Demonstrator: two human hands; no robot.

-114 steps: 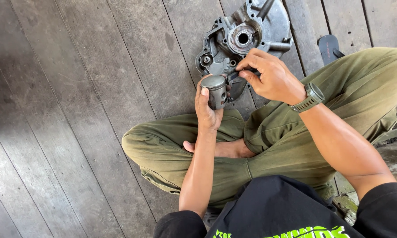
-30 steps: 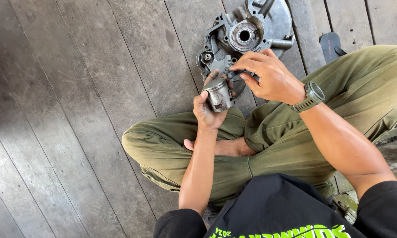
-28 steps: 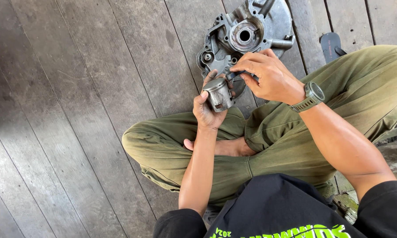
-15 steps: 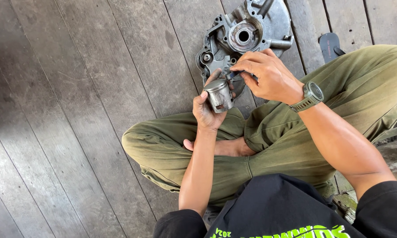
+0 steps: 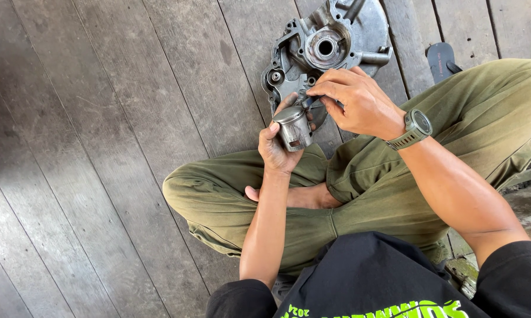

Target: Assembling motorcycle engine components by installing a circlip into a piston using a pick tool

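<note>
I sit cross-legged in olive trousers on a wooden plank floor. My left hand grips a small grey metal piston and holds it up in front of my knees. My right hand, with a green watch on the wrist, pinches a thin dark tool whose tip rests at the piston's upper edge. Just beyond both hands a grey cast-metal engine case lies flat on the planks.
A dark sandal lies on the floor to the right of the engine case, beside my right knee. Weathered grey planks stretch away to the left. My black shirt fills the bottom edge.
My left hand has tilted the piston slightly and my right hand's fingers have shifted a little at its rim. Everything else stays where it was.
</note>
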